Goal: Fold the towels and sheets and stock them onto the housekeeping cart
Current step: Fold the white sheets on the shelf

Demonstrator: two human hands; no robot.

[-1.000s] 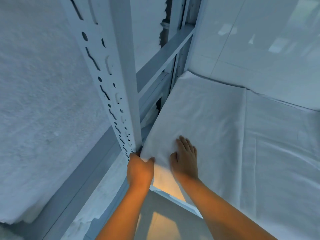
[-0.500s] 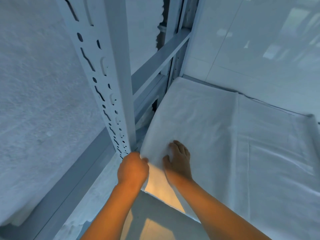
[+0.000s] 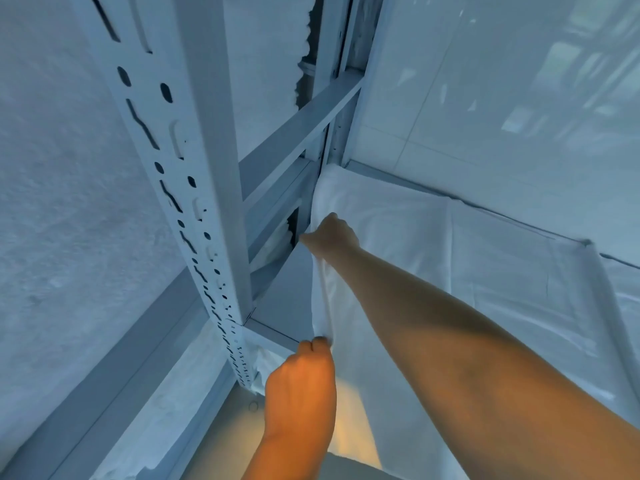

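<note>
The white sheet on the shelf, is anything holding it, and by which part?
Both hands hold the sheet along its left edge: the left hand pinches the near corner, and the right hand grips the same edge farther back.

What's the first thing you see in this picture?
Two bare arms reaching from the bottom, gripping the left edge of a folded white sheet on the shelf: left hand at the near corner, right hand farther back. Left of them rises a white metal post full of slots.

Your right hand [image 3: 332, 233] has moved from the near corner to farther along the folded white sheet's [image 3: 433, 258] left edge, gripping it; your left hand [image 3: 301, 382] now pinches the near corner, and the edge is lifted off the shelf.
</note>
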